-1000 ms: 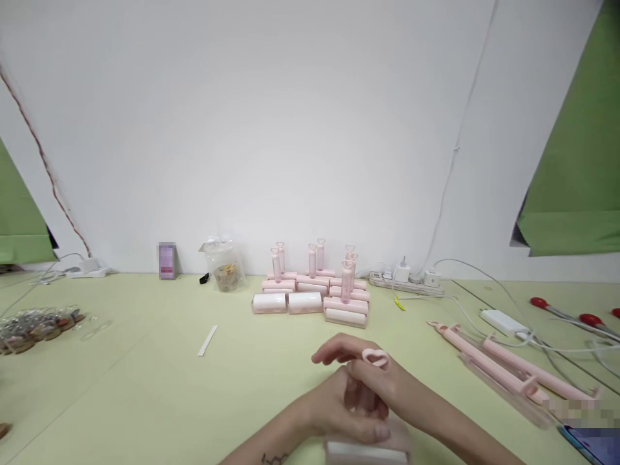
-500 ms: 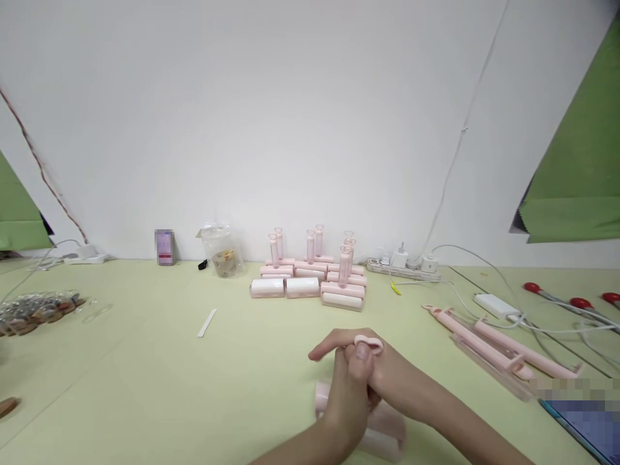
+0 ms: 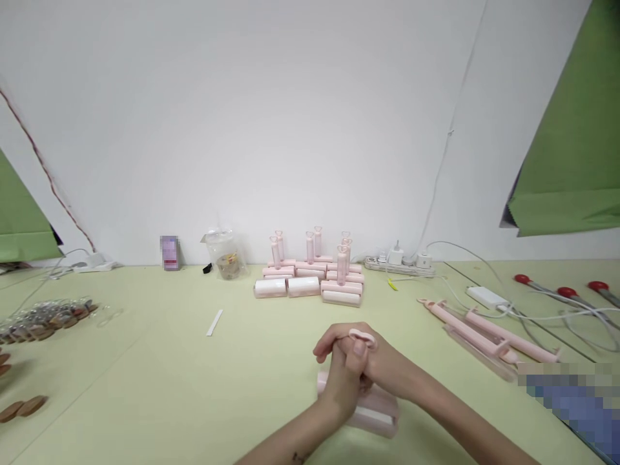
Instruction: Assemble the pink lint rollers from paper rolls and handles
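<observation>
A pink lint roller (image 3: 375,410) with a white roll rests on the table below my hands, its handle rising upright. My left hand (image 3: 345,381) is closed round the handle, its thumb up near the top loop. From the other side, my right hand (image 3: 382,358) wraps over the same handle, fingers curled and overlapping the left. The pink loop (image 3: 362,337) at the handle's end sticks out above both hands. Most of the handle is hidden by my fingers. Further back stand several finished-looking pink lint rollers (image 3: 341,287), with two white rolls (image 3: 303,286) lying beside them.
Pink roller parts (image 3: 469,332) lie to the right, near a phone (image 3: 576,407) and a white adapter (image 3: 487,298) with cables. Red-tipped tools (image 3: 566,292) are at the far right. A power strip (image 3: 400,266), bagged cup (image 3: 227,258) and white strip (image 3: 214,322) lie further off.
The view has shifted slightly to the right. My right index finger, stretched out before, is now bent in toward the handle. Both hands remain on the lint roller.
</observation>
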`<action>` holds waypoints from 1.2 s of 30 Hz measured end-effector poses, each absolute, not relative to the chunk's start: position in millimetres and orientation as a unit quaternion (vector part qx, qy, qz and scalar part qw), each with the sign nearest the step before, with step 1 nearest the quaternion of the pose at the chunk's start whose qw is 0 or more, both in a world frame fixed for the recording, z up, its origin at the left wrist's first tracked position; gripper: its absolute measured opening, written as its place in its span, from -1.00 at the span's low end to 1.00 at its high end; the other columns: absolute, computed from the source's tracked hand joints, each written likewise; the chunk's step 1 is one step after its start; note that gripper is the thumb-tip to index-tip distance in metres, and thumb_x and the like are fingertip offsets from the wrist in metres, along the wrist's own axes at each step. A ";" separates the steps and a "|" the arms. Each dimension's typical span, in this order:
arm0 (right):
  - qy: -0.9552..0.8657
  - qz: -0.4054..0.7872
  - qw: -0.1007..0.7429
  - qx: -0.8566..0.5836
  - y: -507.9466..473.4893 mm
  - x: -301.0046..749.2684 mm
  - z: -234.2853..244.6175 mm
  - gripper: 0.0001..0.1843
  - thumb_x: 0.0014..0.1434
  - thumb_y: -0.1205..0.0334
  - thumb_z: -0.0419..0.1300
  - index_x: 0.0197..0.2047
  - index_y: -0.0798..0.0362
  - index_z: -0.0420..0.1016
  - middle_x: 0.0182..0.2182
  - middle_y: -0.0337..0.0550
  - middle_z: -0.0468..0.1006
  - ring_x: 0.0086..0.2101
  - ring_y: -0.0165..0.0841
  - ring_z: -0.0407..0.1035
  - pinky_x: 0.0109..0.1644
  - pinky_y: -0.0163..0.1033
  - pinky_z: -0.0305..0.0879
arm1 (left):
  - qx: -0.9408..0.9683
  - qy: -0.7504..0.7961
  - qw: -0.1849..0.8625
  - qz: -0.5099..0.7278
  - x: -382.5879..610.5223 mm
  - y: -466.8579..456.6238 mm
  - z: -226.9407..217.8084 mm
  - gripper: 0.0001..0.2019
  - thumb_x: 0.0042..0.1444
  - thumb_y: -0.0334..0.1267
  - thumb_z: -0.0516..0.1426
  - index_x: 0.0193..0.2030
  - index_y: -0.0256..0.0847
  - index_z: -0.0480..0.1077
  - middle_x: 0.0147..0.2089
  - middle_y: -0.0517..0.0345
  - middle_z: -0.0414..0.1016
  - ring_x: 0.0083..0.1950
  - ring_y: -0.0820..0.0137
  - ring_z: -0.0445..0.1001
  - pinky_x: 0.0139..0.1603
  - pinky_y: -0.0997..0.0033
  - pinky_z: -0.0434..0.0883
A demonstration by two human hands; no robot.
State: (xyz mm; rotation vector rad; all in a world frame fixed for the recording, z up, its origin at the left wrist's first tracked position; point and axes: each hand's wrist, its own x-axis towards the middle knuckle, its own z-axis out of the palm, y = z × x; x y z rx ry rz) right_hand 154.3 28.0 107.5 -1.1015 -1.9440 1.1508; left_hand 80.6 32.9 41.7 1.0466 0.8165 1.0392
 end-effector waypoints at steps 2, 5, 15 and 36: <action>-0.733 0.470 0.290 -0.398 29.4 158.6 112.1 -0.75 0.05 0.21 -0.02 -0.25 0.01 0.43 -0.32 -0.20 0.49 -0.42 -0.41 0.35 -0.59 -0.45 0.15 | 0.474 0.343 0.663 0.467 79.7 35.3 42.9 -0.49 -0.30 0.27 0.04 -0.49 -0.18 0.12 -0.72 0.41 -0.02 -0.74 0.64 -0.12 -0.68 0.51 -0.16; -0.716 0.511 0.303 -0.367 30.0 167.1 116.9 -0.59 0.14 -0.03 -0.11 -0.03 -0.05 0.28 -0.12 -0.12 0.40 -0.39 -0.41 0.36 -0.55 -0.41 0.23 | 0.481 0.311 0.678 0.460 78.1 38.8 45.4 -0.39 -0.35 0.43 -0.14 -0.73 -0.18 0.05 -0.83 0.39 -0.13 -0.79 0.66 -0.20 -0.71 0.49 -0.24; -0.709 0.423 0.431 -0.365 23.7 177.2 85.3 -0.67 0.13 -0.02 -0.04 -0.43 0.06 0.28 -0.44 -0.26 0.27 -0.55 -0.48 0.30 -0.51 -0.36 0.30 | 0.446 0.362 0.697 0.430 81.0 39.0 58.8 -0.39 -0.24 0.42 -0.25 -0.73 -0.15 0.02 -0.90 0.39 -0.10 -0.84 0.63 -0.17 -0.78 0.52 -0.23; -0.786 0.288 0.145 -0.528 7.9 198.2 60.2 -0.18 -0.32 0.12 0.29 0.04 -0.02 0.07 -0.22 -0.17 0.35 -0.29 -0.26 0.28 -0.33 -0.29 0.18 | 0.732 0.243 0.531 0.350 37.5 63.7 71.9 -0.56 0.16 -0.13 -0.28 -0.40 -0.27 0.34 -0.39 0.13 0.41 -0.27 0.39 0.37 -0.15 0.41 0.26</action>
